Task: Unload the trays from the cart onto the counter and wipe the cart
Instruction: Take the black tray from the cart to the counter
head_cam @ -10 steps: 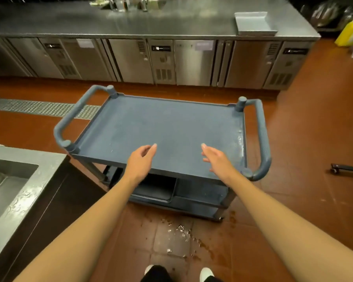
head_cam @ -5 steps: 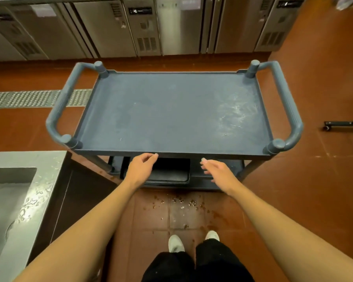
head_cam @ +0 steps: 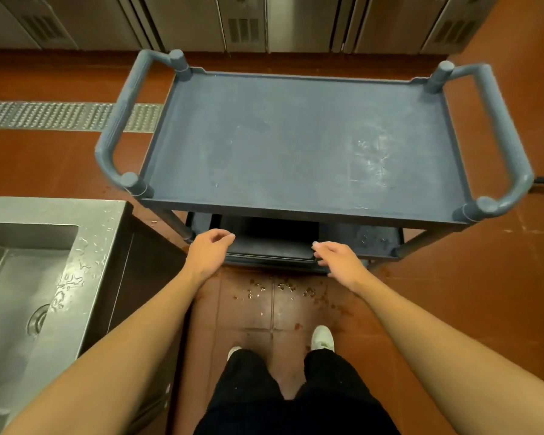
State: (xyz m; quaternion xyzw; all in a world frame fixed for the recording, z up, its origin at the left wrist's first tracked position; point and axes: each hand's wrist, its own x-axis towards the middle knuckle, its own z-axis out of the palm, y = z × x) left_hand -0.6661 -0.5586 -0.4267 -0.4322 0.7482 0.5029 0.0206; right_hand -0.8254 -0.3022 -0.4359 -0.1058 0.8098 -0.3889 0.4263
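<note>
Below the cart's top shelf, at its near edge:

Left hand (head_cam: 208, 253): fingers loosely curled, holding nothing, just beside the left near corner of the dark tray (head_cam: 272, 246); contact cannot be told.

Right hand (head_cam: 336, 262): fingers relaxed and spread, holding nothing, fingertips at or touching the tray's right near corner.

Dark tray: lies flat on the lower shelf (head_cam: 363, 240), mostly hidden under the top shelf (head_cam: 296, 146); contents, if any, not visible.

Cart (head_cam: 302, 211): grey-blue, with a looped handle at each end; top shelf bare, with pale smears toward the right side. Not yet wiped, judging by the smears.

Floor (head_cam: 258, 306): red tile, with scattered droplets and crumbs between the cart and the white shoes (head_cam: 322, 337).

Sink (head_cam: 29, 277): steel, wet rim, close beside the person's left arm.

Risks, as judgement:
- Tray lifted too soon would knock against the underside of the top shelf.
- Uneven pull could tilt it, spilling anything aboard.
- Cart may roll away under the pull.
- Wet floor invites a slip while carrying.
</note>
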